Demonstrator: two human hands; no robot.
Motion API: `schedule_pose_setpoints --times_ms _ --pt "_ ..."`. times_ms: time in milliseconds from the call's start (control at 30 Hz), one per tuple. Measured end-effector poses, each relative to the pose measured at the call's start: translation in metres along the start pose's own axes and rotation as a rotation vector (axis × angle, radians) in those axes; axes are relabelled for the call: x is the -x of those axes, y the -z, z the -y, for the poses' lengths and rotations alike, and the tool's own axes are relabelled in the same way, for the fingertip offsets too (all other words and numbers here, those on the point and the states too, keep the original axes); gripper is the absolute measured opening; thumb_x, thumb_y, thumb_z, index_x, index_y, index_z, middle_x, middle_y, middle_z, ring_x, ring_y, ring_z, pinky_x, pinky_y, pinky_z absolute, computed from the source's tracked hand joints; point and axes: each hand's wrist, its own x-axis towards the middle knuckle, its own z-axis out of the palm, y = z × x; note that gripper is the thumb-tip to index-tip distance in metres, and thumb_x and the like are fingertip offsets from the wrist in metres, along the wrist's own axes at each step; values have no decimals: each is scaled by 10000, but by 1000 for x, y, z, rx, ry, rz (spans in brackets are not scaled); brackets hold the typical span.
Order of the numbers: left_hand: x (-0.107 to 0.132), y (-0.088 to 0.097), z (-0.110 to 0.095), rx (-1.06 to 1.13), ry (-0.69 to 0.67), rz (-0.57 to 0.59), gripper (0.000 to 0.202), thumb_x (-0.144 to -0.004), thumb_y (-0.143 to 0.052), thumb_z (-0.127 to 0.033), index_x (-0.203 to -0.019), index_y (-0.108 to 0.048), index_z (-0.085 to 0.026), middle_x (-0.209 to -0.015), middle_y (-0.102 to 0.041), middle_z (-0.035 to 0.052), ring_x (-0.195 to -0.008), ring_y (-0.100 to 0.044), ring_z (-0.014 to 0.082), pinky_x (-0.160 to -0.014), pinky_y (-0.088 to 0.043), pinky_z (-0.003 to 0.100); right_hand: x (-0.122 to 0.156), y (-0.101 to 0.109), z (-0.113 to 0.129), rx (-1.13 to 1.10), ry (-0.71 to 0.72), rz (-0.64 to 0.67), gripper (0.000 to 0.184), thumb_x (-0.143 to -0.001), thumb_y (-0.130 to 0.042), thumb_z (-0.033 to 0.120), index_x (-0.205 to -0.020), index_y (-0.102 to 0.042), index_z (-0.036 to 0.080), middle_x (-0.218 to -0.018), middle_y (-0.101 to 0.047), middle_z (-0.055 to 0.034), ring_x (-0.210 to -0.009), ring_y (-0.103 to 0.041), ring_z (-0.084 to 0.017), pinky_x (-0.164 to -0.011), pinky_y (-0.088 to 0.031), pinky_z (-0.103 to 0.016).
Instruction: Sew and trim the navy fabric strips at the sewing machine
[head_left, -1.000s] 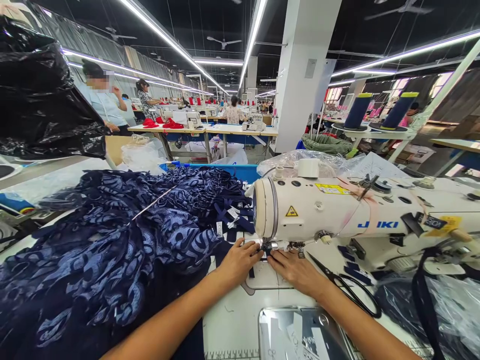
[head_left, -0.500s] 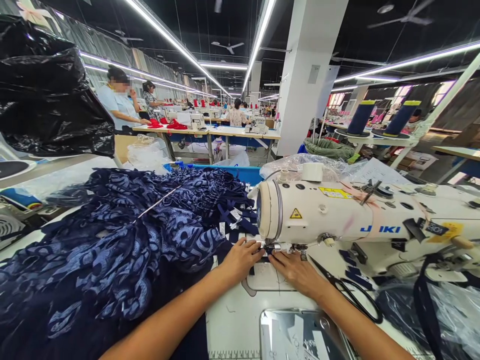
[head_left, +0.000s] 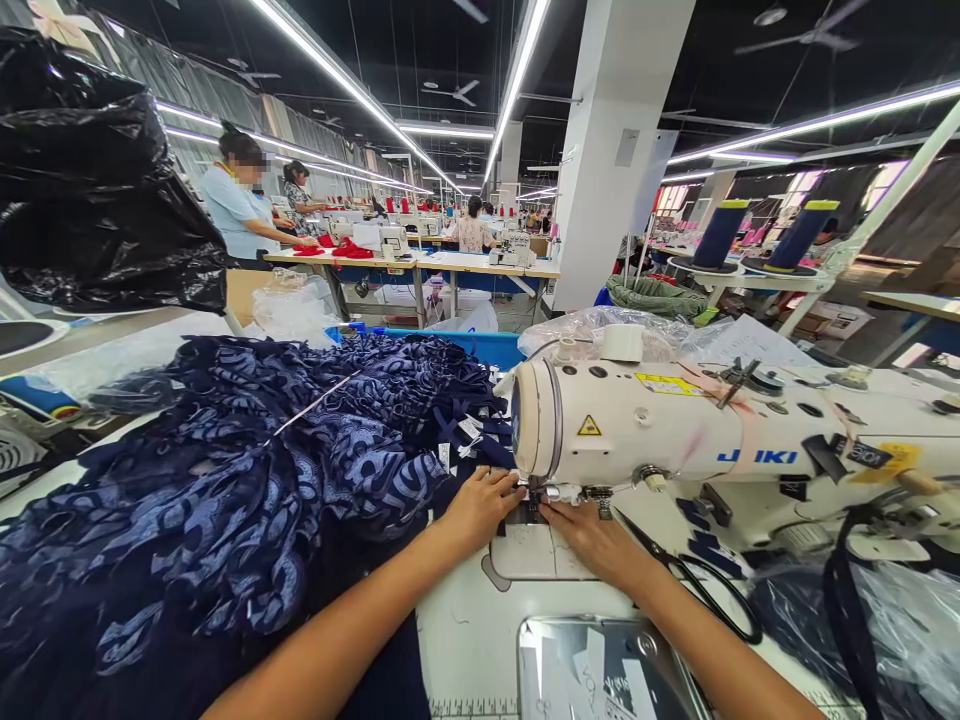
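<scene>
Left hand [head_left: 480, 512]: bare, palm down, fingers narrow-set and stretched toward the needle area, just left of it. Whether they pinch anything cannot be told.

Right hand [head_left: 592, 540]: bare, palm down, low under the machine head, fingertips just right of the needle area. Fingers bunched; grip cannot be told.

Small dark piece [head_left: 534, 508]: at the needle area, between the two sets of fingertips; partly hidden, its outline too small to make out.

Cream-coloured metal sewing machine [head_left: 637, 420]: blue lettering, yellow warning labels; head above the small dark piece, arm running off to the right.

White-topped counter [head_left: 461, 600]: beneath the machine and both forearms; ruler markings [head_left: 480, 706] along the near edge.

Heap of navy fabric with pale-blue swirling pattern [head_left: 262, 490]: large, crumpled, left of the machine; small white labels [head_left: 471, 428] at its right end.

Black-handled metal scissors [head_left: 709, 590]: right of the right hand, partly behind the forearm.

Silver rounded-corner metal tray [head_left: 559, 632]: near side of the counter, bearing paper strips.

Short navy fabric strips [head_left: 712, 552]: under the machine arm, beyond the scissors.

Two navy thread cones with yellow tops [head_left: 718, 240]: on a stand, rear right.

Person in a light-blue shirt [head_left: 238, 215]: rear left, hand near red fabric [head_left: 351, 249].
</scene>
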Motion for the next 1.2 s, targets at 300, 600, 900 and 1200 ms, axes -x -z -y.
schedule_pose_setpoints --times_ms 300,600,900,1200 --pt "-5 4 2 -1 34 -4 366 -779 -441 -45 -1115 -535 -154 -974 -604 91 -945 -511 207 -826 -366 338 -1 -2 -1 34 -47 8 449 -703 -417 -24 -1095 -554 148 -902 -668 -78 -658 -580 -167 -535 -450 -268" --pt "-1 7 -3 -50 109 27 382 -734 -458 -23 -1105 -506 -101 -966 -550 124 -899 -491 240 -725 -393 342 6 -12 2 156 -187 -63 318 -776 -438 80 -1045 -572 187 -692 -617 -84 -604 -563 -221 -586 -426 -344" --pt "2 3 4 -11 172 28 234 -780 -419 -38 -968 -543 -101 -950 -545 108 -808 -511 211 -656 -414 324 16 -18 -4 178 -112 -103 309 -806 -387 66 -1012 -582 188 -669 -607 -54 -605 -548 -188 -630 -389 -343" --pt "20 -6 29 53 364 -30 232 -835 -364 -81 -806 -590 -125 -887 -564 87 -833 -521 217 -720 -398 349 23 8 -11 -22 -254 -20 191 -811 -449 268 -760 -595 156 -702 -622 -88 -711 -540 -253 -734 -397 -425"
